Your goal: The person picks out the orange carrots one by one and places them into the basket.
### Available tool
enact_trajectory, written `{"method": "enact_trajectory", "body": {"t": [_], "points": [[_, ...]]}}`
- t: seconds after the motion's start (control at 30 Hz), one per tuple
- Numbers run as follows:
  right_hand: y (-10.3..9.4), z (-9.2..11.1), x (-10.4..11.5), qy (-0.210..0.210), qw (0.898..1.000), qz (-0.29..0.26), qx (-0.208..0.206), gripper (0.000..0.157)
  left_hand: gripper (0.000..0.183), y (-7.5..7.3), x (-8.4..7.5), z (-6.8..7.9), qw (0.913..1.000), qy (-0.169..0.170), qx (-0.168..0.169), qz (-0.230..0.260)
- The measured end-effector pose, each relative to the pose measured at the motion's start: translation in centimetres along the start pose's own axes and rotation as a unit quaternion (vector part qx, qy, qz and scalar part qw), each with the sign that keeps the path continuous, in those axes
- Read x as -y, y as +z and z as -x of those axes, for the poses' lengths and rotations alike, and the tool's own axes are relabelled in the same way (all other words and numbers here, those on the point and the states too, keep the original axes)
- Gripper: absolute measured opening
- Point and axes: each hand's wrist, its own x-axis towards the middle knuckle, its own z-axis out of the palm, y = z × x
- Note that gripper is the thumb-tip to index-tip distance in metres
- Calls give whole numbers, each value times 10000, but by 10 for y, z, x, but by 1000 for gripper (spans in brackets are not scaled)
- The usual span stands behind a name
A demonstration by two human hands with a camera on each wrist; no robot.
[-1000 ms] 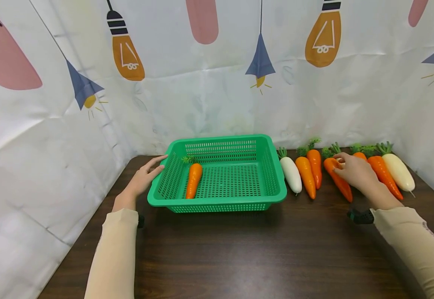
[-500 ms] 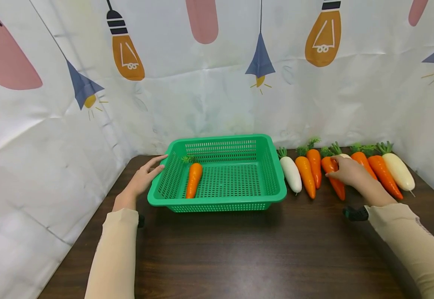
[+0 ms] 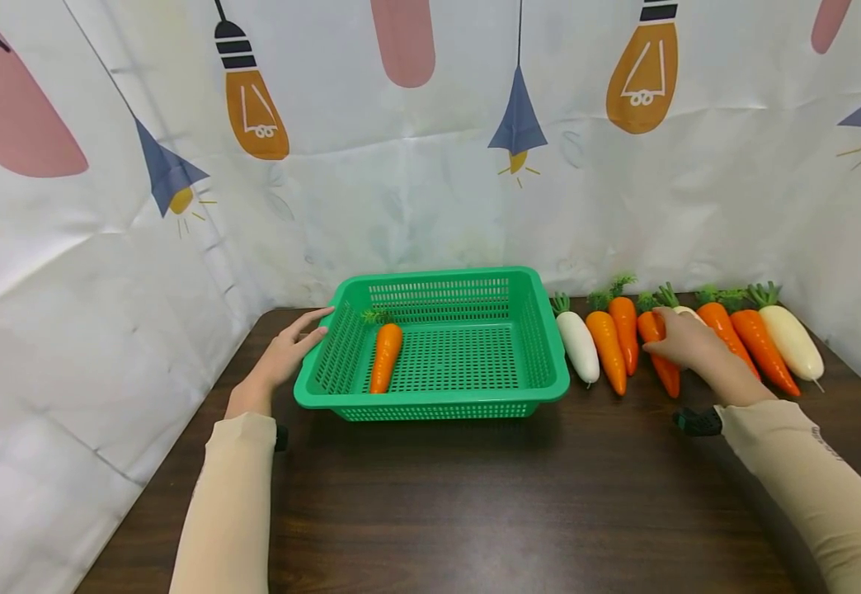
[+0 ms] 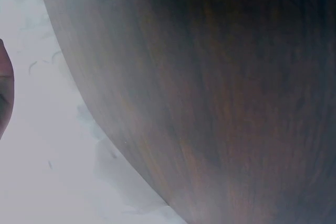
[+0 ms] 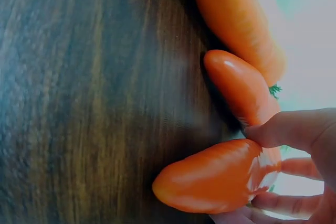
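At the left rim of a green plastic basket [image 3: 430, 399], my left hand [image 3: 282, 359] lies with fingers extended, fingertips at the rim. One orange carrot [image 3: 386, 359] with leafy top lies inside the basket, on its left side. My right hand [image 3: 686, 340] holds another carrot [image 5: 210, 177] near its thick end, thumb on one side and fingers on the other. That carrot is low at the table, its tip toward me. Just left of it are two more carrots [image 3: 626, 334] and a white radish [image 3: 577, 346]. The left wrist view shows only a sliver of hand [image 4: 5, 87].
Right of my right hand lie carrots [image 3: 764, 351] and a large white radish [image 3: 792, 342]. Another white radish [image 3: 689, 312] is partly hidden behind the hand. A printed white curtain [image 3: 430, 198] hangs behind the dark wooden table [image 3: 475, 503].
My right hand has shifted left with its carrot, which now points more toward me and lies closer to the carrots on its left. The left hand and basket stay put.
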Motion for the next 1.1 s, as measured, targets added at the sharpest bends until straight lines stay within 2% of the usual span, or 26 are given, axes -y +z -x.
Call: {"method": "enact_trajectory", "body": {"t": [0.17,0.4,0.83,1.1], "points": [[0,-1,0,0,9999,-71,86,79,59,0,-1,0,10000,7,-6,-13],[-1,-1,-1,8,10000,-44,-19,76,59,1,-1,0,10000,-7,9,34],[0,2,-5,-87,9993,-328,-142,77,59,2,-4,2,10000,83,5,8],[-8,10,-3,-167,9980,-579,-204,79,59,1,-4,2,9999,94,-20,-36]]}}
